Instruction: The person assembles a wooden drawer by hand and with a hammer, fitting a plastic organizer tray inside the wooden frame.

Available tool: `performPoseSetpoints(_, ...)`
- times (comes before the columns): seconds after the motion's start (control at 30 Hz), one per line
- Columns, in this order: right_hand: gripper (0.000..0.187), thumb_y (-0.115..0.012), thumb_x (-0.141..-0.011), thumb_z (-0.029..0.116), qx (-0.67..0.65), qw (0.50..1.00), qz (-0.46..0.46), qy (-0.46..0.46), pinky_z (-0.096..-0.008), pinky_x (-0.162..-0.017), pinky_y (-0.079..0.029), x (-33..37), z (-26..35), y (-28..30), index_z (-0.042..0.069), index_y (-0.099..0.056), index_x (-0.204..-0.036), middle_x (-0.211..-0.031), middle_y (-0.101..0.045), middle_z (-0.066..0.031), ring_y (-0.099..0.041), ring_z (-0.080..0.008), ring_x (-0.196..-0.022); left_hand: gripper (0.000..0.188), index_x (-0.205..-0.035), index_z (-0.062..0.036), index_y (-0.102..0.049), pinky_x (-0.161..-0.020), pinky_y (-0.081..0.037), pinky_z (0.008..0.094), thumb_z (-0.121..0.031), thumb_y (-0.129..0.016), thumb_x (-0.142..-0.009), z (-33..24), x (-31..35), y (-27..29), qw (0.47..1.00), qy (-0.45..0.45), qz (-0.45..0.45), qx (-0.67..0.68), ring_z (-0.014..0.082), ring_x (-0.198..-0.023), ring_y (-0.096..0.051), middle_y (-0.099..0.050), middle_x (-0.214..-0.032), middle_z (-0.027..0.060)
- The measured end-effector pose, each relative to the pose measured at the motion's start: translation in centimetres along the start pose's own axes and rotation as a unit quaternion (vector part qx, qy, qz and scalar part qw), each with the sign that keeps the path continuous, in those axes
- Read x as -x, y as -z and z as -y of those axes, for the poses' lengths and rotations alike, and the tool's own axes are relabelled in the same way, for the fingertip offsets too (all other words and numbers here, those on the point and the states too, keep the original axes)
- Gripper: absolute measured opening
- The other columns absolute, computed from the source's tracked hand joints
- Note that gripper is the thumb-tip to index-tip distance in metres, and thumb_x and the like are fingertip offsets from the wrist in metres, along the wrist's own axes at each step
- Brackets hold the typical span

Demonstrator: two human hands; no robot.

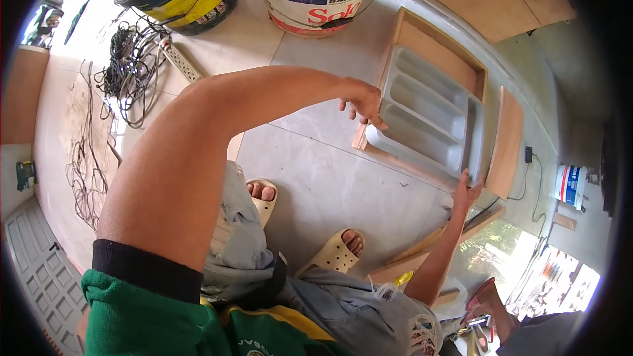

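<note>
- Stretching L arm (264,95) from green sleeve (145,310)
- Touching grey cutlery tray (428,125) over wooden drawer box (438,44): L hand (364,99) @ left rim, R hand (467,191) @ nr-right corner
- Curling L fingers (353,112) loosely; can't tell either grip

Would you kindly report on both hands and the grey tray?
Left hand at left end of grey tray, right hand at its near right corner. Tray overlaps wooden drawer, far part uncovered. Wooden board close on the right.

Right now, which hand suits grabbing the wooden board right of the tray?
Probably the right hand, at the near right corner of the tray, close to the wooden board; the left hand is farther, at the tray's left edge.
</note>
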State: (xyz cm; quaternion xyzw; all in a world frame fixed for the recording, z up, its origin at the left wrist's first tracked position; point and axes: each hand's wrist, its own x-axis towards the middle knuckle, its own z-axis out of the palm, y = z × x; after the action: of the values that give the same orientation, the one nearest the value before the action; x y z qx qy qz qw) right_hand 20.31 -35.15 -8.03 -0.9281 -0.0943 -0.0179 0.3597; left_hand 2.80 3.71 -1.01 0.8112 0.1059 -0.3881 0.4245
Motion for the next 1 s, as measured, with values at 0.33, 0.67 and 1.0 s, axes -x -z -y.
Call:
performPoseSetpoints(0.33, 0.066, -0.057, -0.089, 0.034, -0.038, 0.994, 0.026, -0.094, -0.0364, -0.049, -0.052, 1.7, 3.8, 0.6, 0.008, -0.03, -0.144, -0.113, -0.056, -0.0186, -0.059, -0.0284, -0.082, 0.064, -0.103, -0.0034, -0.068, -0.07, -0.053, 0.0445, -0.063, -0.064, -0.078, 1.2, -0.6, -0.1, 0.999, -0.042, -0.005, -0.008, 0.0255, -0.084, -0.065, -0.067, -0.102, 0.01)
performPoseSetpoints(0.67, 0.07, -0.056, -0.089, 0.034, -0.02, 0.988, 0.031, -0.148, -0.0387, -0.051, -0.055, 1.6, 3.9, 0.8, 0.01, -0.023, -0.147, -0.117, -0.054, -0.0206, -0.06, -0.0301, -0.085, 0.074, -0.092, -0.0005, -0.069, -0.046, -0.052, 0.0369, -0.07, -0.067, -0.069, 2.6, -2.0, 3.4, 0.984, -0.063, -0.156, -0.058, 0.023, -0.056, -0.064, -0.069, -0.079, 0.0091)
performPoseSetpoints(1.0, 0.066, -0.058, -0.088, 0.031, -0.033, 0.988, 0.009, -0.147, -0.0371, -0.045, -0.054, 1.8, 4.1, 0.6, 0.011, -0.029, -0.144, -0.107, -0.058, -0.0213, -0.061, -0.0274, -0.073, 0.08, -0.116, 0.0078, -0.059, -0.061, -0.056, 0.0379, -0.061, -0.069, -0.075, 2.6, -0.9, 0.5, 0.988, -0.036, -0.042, 0.143, 0.0274, -0.083, -0.069, -0.066, -0.104, 0.0177)
